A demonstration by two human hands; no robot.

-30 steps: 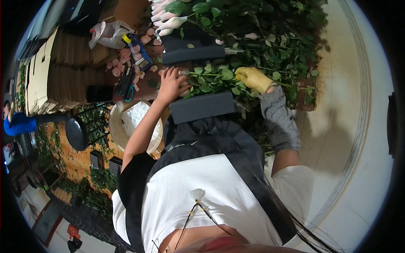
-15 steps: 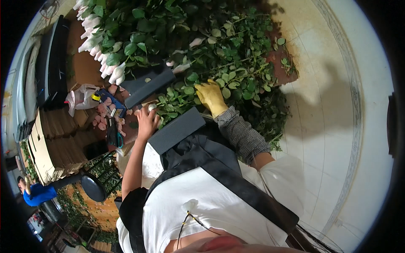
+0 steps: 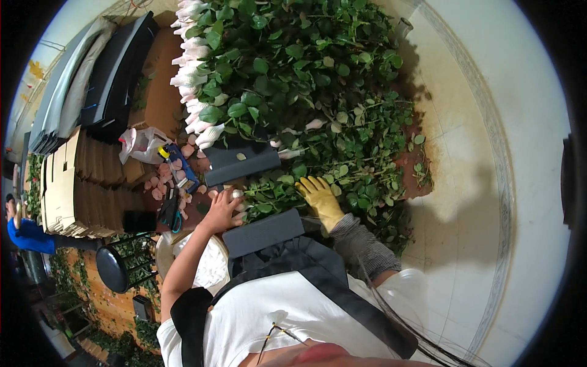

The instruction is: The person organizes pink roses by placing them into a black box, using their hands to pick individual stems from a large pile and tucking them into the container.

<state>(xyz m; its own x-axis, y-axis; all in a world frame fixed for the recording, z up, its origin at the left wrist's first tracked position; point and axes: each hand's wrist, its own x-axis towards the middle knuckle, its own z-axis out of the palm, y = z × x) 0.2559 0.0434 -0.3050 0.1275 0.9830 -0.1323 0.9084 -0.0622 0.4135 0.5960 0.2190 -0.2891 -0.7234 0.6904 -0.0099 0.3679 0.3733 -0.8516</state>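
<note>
Leafy roses lie crosswise in front of me, and a pale rosebud shows at their left end. My bare left hand has its fingers curled around that bud. My right hand, in a yellow rubber glove, rests on the leafy stems with its fingers spread. A dark ribbed board stands between the stems and my apron. Beyond the stems is a second dark board. Farther back lies a large pile of roses, their heads in white netting sleeves on the left.
Left of my left hand are loose pink petals, scissors, a blue box and a plastic bag. Stacked cardboard stands farther left, near a black stool. A person in blue is at the far left.
The view has tilted, so the bench and roses appear lower and further right. My left fingers remain at the bud, and my gloved right hand still rests on the stems, fingers more spread.
</note>
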